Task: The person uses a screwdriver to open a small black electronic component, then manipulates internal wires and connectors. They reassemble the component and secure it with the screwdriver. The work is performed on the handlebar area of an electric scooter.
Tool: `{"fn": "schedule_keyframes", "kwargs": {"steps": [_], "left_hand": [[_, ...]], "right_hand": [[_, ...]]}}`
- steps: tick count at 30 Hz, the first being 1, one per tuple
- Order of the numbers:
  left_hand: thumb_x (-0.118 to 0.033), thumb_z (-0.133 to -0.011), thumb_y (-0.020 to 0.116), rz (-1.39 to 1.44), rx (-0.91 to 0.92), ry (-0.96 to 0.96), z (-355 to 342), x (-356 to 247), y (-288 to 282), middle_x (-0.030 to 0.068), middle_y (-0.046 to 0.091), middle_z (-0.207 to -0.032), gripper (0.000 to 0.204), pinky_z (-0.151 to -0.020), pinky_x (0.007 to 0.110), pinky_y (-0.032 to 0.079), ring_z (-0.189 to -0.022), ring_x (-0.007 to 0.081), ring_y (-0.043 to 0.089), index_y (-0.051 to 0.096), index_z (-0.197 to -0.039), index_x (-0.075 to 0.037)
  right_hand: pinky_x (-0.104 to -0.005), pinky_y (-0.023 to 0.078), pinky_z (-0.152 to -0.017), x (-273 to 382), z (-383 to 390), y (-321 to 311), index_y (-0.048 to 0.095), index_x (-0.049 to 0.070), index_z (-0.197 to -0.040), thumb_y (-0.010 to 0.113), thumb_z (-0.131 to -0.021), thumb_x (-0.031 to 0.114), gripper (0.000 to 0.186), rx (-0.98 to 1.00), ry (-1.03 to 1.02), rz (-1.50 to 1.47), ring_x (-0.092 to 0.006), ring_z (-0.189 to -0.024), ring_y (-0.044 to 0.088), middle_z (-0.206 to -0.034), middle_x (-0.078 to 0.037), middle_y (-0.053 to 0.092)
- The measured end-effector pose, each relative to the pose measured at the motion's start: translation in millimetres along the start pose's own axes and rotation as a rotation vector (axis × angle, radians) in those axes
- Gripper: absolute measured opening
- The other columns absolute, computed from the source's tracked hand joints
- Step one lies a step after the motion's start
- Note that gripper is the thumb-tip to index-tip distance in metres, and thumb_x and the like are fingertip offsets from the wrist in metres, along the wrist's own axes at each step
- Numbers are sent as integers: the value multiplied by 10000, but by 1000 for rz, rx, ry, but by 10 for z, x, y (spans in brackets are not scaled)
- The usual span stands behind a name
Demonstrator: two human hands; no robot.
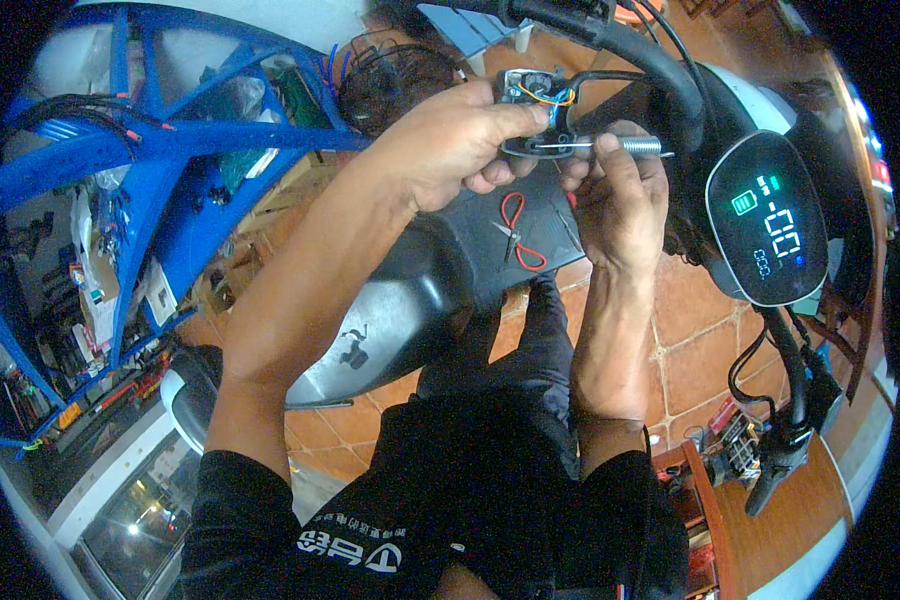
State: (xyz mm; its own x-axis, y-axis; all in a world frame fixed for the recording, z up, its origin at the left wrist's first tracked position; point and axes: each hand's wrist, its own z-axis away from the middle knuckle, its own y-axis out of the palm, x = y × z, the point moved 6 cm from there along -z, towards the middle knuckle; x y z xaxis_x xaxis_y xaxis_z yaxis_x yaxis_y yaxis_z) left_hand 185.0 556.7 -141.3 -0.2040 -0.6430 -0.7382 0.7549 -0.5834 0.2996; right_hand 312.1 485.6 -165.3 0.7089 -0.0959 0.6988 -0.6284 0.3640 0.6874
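At the top centre, my left hand (pixel 470 145) grips an opened black switch housing (pixel 532 88) with thin coloured wires (pixel 555 97) showing inside. Its thumb presses near the wires, and the fingers curl below. My right hand (pixel 622 195) pinches a small screwdriver (pixel 638 146) with a ribbed silver handle. The thin shaft points left across the lower part of the housing, close to my left fingers; what its tip touches is too small to tell. Below both hands, red-handled scissors (pixel 515 232) lie on a dark flat surface (pixel 470 235).
A lit display (pixel 770 220) stands to the right, beside handlebar (pixel 660 55) and cables. A brake lever (pixel 770 480) juts out at lower right. The black seat (pixel 400 310) lies left of my legs. Blue metal shelving (pixel 150 200) with tools and bags fills the left.
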Motion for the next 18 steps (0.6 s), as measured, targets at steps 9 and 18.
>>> {"fn": "schedule_keyframes", "kwargs": {"steps": [9,18], "left_hand": [[-252,-888,604,-85,-26,23,24,-31,9,39,551,-662,201,-398,198,287,-518,74,447,581,-894,-53],[-259,-893,620,5,-5,-27,-51,35,-23,45,578,-712,206,-370,172,266,-494,67,461,585,-998,-85]], "right_hand": [[-258,461,-544,-31,-21,-80,516,74,-844,602,-890,125,110,3,124,24,-119,-601,551,-728,-22,550],[-296,532,-648,-20,86,-55,533,57,-1022,616,-895,111,161,-92,-29,1,-153,-746,619,-869,-65,628]]}}
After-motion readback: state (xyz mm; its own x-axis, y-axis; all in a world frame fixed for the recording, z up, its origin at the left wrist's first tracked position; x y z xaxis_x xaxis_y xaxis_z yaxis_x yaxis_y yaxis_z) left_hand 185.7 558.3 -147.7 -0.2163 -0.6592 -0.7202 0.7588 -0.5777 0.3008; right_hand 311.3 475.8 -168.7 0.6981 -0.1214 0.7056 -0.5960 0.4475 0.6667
